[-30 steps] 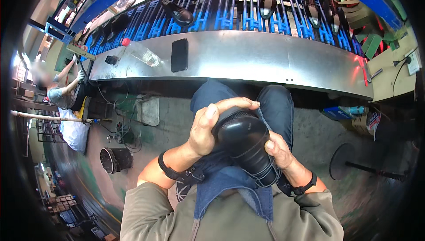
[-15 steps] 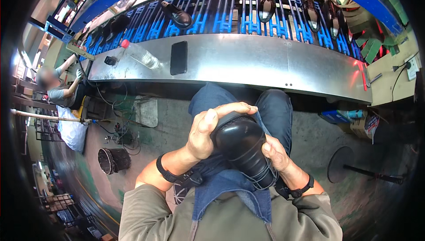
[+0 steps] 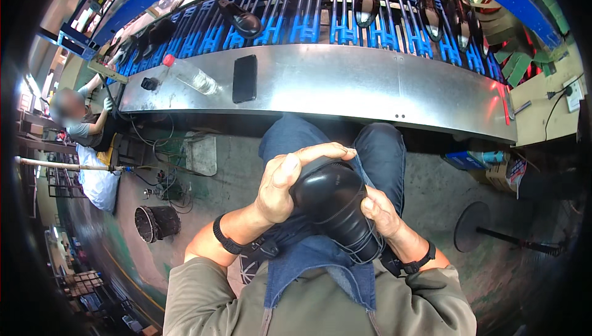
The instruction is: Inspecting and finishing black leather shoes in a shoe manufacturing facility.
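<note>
On the left, a dark bucket (image 3: 157, 224) sits on the floor (image 3: 213, 209). Next, a clear bottle (image 3: 196, 78) with a red cap lies on the shiny metal counter (image 3: 320, 80), near a black phone (image 3: 245, 79). The left hand (image 3: 280, 185) curls around the front of a shiny black shoe (image 3: 330, 195), which is over the person's lap. The right hand (image 3: 380, 213) grips the shoe's right side, thumb on top.
</note>
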Demonstrator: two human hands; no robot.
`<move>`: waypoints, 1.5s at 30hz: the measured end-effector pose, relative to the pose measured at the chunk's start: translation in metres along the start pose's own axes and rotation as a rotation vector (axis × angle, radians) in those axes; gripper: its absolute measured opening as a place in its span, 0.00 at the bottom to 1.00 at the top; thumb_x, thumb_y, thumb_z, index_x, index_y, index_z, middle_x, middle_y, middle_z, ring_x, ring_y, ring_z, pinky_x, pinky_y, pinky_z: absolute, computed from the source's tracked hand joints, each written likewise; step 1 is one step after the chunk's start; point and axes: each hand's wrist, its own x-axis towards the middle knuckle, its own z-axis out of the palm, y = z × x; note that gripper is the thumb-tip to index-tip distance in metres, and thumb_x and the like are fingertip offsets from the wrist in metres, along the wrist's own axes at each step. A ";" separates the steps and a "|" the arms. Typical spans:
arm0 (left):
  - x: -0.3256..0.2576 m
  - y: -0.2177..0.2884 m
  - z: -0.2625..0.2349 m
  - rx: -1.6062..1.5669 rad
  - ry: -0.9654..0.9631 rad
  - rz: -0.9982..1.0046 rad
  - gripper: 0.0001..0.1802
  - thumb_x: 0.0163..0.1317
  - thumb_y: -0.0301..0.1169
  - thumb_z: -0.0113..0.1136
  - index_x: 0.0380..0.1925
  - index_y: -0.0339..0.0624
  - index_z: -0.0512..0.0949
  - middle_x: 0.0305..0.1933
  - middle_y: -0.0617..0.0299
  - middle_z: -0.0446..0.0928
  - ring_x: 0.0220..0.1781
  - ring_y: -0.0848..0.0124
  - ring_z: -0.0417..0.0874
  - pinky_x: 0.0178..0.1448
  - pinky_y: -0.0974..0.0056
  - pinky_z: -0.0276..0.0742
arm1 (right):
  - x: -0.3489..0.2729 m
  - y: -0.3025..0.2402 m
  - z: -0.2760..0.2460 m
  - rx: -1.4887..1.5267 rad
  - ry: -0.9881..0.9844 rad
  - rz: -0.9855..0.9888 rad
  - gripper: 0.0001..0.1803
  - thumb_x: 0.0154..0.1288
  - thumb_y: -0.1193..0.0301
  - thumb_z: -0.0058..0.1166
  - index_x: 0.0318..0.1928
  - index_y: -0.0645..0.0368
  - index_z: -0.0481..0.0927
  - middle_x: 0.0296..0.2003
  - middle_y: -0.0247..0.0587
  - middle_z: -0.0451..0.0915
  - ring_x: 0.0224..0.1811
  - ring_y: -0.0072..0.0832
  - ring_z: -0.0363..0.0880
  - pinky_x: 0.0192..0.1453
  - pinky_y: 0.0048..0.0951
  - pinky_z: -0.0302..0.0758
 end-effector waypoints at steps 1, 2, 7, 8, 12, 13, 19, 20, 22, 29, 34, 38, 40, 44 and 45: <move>0.000 0.000 0.000 0.002 -0.002 -0.006 0.38 0.77 0.50 0.31 0.57 0.22 0.76 0.60 0.38 0.79 0.63 0.53 0.80 0.71 0.53 0.70 | 0.000 -0.001 0.000 0.002 -0.003 -0.004 0.39 0.74 0.44 0.50 0.64 0.70 0.72 0.26 0.18 0.63 0.25 0.10 0.56 0.29 0.18 0.53; 0.000 0.000 0.000 0.002 -0.003 -0.009 0.38 0.77 0.50 0.31 0.57 0.22 0.76 0.60 0.38 0.79 0.63 0.53 0.80 0.71 0.53 0.70 | 0.001 0.000 -0.001 0.004 -0.001 -0.003 0.39 0.74 0.44 0.50 0.64 0.70 0.72 0.26 0.18 0.63 0.25 0.10 0.56 0.29 0.18 0.53; -0.002 0.003 0.003 0.050 -0.039 -0.078 0.41 0.75 0.57 0.29 0.58 0.28 0.76 0.58 0.37 0.78 0.66 0.43 0.76 0.73 0.41 0.67 | -0.004 0.002 -0.010 0.045 -0.055 0.064 0.40 0.74 0.44 0.51 0.66 0.71 0.71 0.31 0.23 0.72 0.31 0.10 0.65 0.34 0.16 0.62; -0.003 0.005 0.004 0.050 -0.039 -0.085 0.41 0.75 0.57 0.29 0.58 0.28 0.76 0.58 0.37 0.78 0.66 0.43 0.76 0.73 0.41 0.67 | -0.004 0.001 -0.008 0.051 -0.052 0.066 0.40 0.74 0.44 0.51 0.66 0.71 0.71 0.31 0.23 0.72 0.31 0.10 0.65 0.34 0.16 0.62; -0.006 0.018 0.014 0.065 -0.028 -0.132 0.40 0.76 0.54 0.29 0.61 0.25 0.73 0.63 0.38 0.76 0.68 0.48 0.75 0.74 0.48 0.66 | -0.003 -0.007 -0.005 0.105 -0.067 0.041 0.40 0.73 0.45 0.53 0.66 0.71 0.70 0.52 0.40 0.80 0.53 0.22 0.76 0.57 0.25 0.72; -0.007 0.022 0.017 0.049 -0.011 -0.132 0.38 0.77 0.50 0.31 0.63 0.22 0.71 0.65 0.40 0.76 0.69 0.52 0.75 0.74 0.54 0.67 | -0.003 -0.007 -0.008 0.111 -0.124 0.055 0.40 0.73 0.45 0.53 0.66 0.71 0.71 0.58 0.44 0.79 0.60 0.26 0.76 0.64 0.28 0.72; -0.009 0.045 0.011 0.571 -0.121 0.044 0.35 0.64 0.29 0.69 0.67 0.26 0.67 0.66 0.34 0.73 0.68 0.52 0.77 0.73 0.54 0.70 | -0.008 0.003 -0.009 0.065 0.012 0.030 0.41 0.73 0.43 0.51 0.66 0.71 0.71 0.40 0.29 0.78 0.40 0.14 0.72 0.45 0.19 0.68; -0.007 0.041 0.008 0.699 -0.155 0.138 0.37 0.58 0.28 0.73 0.66 0.28 0.68 0.64 0.34 0.75 0.65 0.51 0.80 0.68 0.55 0.75 | -0.010 0.008 -0.014 0.078 0.011 0.068 0.41 0.73 0.43 0.51 0.66 0.71 0.71 0.34 0.24 0.75 0.34 0.10 0.67 0.38 0.17 0.64; -0.006 0.033 0.008 0.760 -0.138 0.213 0.37 0.58 0.29 0.73 0.66 0.28 0.69 0.62 0.33 0.76 0.62 0.50 0.82 0.66 0.56 0.77 | -0.010 0.011 -0.014 0.069 0.020 0.048 0.41 0.73 0.42 0.51 0.65 0.71 0.72 0.31 0.21 0.69 0.31 0.09 0.61 0.35 0.17 0.59; -0.001 0.000 0.021 0.919 -0.049 0.429 0.41 0.65 0.41 0.69 0.68 0.25 0.64 0.57 0.37 0.80 0.56 0.52 0.86 0.59 0.57 0.81 | -0.012 0.001 -0.009 0.187 0.093 0.051 0.42 0.73 0.43 0.50 0.68 0.71 0.69 0.51 0.39 0.81 0.49 0.20 0.78 0.52 0.22 0.73; -0.005 -0.027 0.032 0.689 -0.049 0.189 0.55 0.65 0.49 0.69 0.74 0.22 0.48 0.60 0.37 0.78 0.60 0.53 0.83 0.64 0.59 0.76 | -0.015 0.010 -0.022 0.472 0.119 0.030 0.41 0.76 0.44 0.44 0.71 0.69 0.63 0.63 0.51 0.75 0.63 0.36 0.78 0.68 0.36 0.75; 0.011 -0.027 0.036 0.812 -0.124 0.287 0.51 0.61 0.43 0.71 0.73 0.22 0.54 0.62 0.32 0.75 0.61 0.47 0.82 0.65 0.56 0.76 | -0.006 -0.021 -0.006 0.530 0.217 -0.019 0.31 0.80 0.50 0.40 0.65 0.65 0.69 0.51 0.59 0.81 0.44 0.47 0.87 0.45 0.43 0.89; 0.019 -0.018 0.037 0.817 -0.152 0.265 0.51 0.60 0.42 0.73 0.72 0.22 0.56 0.61 0.32 0.76 0.60 0.47 0.83 0.64 0.56 0.77 | -0.006 -0.029 0.003 0.349 0.269 -0.020 0.30 0.79 0.50 0.40 0.62 0.65 0.70 0.47 0.59 0.81 0.39 0.47 0.87 0.40 0.43 0.89; 0.029 -0.014 0.032 0.792 -0.199 0.314 0.49 0.56 0.41 0.76 0.70 0.25 0.63 0.60 0.35 0.77 0.57 0.46 0.85 0.60 0.55 0.80 | -0.005 -0.026 0.000 0.394 0.291 0.063 0.20 0.78 0.59 0.49 0.52 0.66 0.75 0.32 0.53 0.83 0.27 0.40 0.86 0.31 0.35 0.87; 0.030 -0.016 0.031 0.781 -0.209 0.328 0.49 0.54 0.40 0.77 0.69 0.24 0.63 0.59 0.35 0.78 0.57 0.49 0.86 0.60 0.58 0.80 | -0.002 -0.029 0.000 0.248 0.254 0.031 0.17 0.77 0.62 0.51 0.50 0.67 0.76 0.30 0.51 0.83 0.25 0.38 0.86 0.30 0.33 0.87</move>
